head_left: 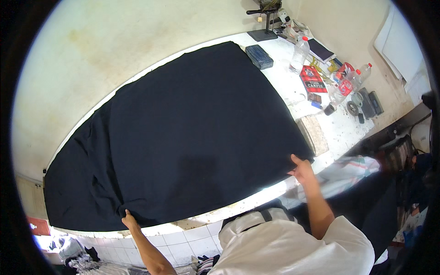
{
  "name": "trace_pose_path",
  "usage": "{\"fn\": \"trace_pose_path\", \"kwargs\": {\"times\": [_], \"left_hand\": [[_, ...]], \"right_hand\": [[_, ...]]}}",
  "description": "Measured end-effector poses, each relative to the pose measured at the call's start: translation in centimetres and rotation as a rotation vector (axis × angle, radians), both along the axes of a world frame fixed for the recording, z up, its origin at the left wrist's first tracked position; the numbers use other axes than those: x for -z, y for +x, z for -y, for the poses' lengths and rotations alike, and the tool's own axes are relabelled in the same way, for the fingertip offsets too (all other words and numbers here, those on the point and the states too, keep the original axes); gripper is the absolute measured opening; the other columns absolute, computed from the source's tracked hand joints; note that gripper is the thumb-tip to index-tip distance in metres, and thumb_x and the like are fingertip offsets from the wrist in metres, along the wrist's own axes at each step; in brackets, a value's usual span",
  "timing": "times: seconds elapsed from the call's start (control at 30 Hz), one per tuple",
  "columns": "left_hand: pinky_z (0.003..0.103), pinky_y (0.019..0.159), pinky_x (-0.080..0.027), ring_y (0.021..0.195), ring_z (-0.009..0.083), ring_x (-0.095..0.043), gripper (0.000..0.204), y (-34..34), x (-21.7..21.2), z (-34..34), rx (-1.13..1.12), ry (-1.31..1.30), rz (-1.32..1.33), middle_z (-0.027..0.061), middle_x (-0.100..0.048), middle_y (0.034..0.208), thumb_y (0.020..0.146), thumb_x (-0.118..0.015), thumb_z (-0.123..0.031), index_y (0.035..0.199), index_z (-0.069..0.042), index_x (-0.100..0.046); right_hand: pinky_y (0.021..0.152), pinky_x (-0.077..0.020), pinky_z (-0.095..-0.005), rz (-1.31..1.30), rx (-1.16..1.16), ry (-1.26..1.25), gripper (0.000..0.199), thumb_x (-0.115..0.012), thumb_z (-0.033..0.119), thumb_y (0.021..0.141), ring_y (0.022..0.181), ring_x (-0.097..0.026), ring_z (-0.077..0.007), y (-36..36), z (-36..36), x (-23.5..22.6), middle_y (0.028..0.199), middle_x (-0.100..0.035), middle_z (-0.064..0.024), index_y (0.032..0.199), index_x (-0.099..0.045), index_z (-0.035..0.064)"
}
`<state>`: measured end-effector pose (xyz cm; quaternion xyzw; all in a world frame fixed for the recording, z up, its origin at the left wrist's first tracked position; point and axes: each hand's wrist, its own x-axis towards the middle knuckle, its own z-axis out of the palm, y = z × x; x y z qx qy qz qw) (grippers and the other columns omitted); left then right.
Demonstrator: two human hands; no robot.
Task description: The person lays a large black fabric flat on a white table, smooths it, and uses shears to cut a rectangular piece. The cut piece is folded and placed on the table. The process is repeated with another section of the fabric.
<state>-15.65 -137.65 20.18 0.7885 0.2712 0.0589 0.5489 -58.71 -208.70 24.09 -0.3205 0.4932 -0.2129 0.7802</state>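
A large black cloth lies spread over a long white table. It is smooth through the middle and right, with folds and creases running along its left part. My left hand is closed on the cloth's near edge, where the folds gather; its thumb is on top and the other fingers are mostly hidden. At the near right corner, my right hand rests on the cloth's edge with thumb and fingers apart. Just beyond that hand, a pale worn block sits against the cloth's right edge.
A dark wrapped block lies by the far right corner. Plastic bottles, a red book and small items crowd the white table's right end. A black stand is at the back. Light cloth hangs below the right edge.
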Motion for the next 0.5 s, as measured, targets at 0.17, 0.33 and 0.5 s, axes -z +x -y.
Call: {"fn": "trace_pose_path", "kwargs": {"times": [0.17,0.33,0.5], "left_hand": [[0.042,0.087,-0.055,0.101,0.0306,-0.069,0.046,-4.1,0.6,2.2,-0.213,-0.461,0.077,0.0170,-0.071,0.130,0.103,-0.075,-0.027,0.129,0.009,-0.066],[0.041,0.061,-0.048,0.082,0.0260,-0.062,0.040,-5.6,0.6,3.3,-0.109,-0.024,-0.036,0.0124,-0.072,0.116,0.099,-0.079,-0.024,0.127,0.003,-0.068],[0.050,0.084,-0.053,0.102,0.0313,-0.067,0.047,-4.5,0.4,1.6,-0.105,-0.051,-0.018,0.0150,-0.073,0.125,0.100,-0.080,-0.028,0.133,0.001,-0.066]], "right_hand": [[0.088,-0.0665,-0.0637,0.119,-0.024,0.171,0.022,-0.072,0.014,0.105,0.101,-0.073,-0.0414,-0.7,-3.7,-0.4,0.107,-0.065,-0.0194,0.107,-0.061,-0.0056],[0.085,-0.0691,-0.0607,0.169,0.020,0.072,0.031,-0.074,0.006,0.102,0.093,-0.074,-0.0403,-0.3,-5.6,0.0,0.097,-0.060,-0.0191,0.093,-0.045,-0.0007],[0.087,-0.0693,-0.0560,0.059,-0.066,0.119,0.033,-0.077,0.010,0.100,0.092,-0.075,-0.0405,-1.6,-4.9,0.5,0.103,-0.065,-0.0276,0.099,-0.049,-0.0079]]}}
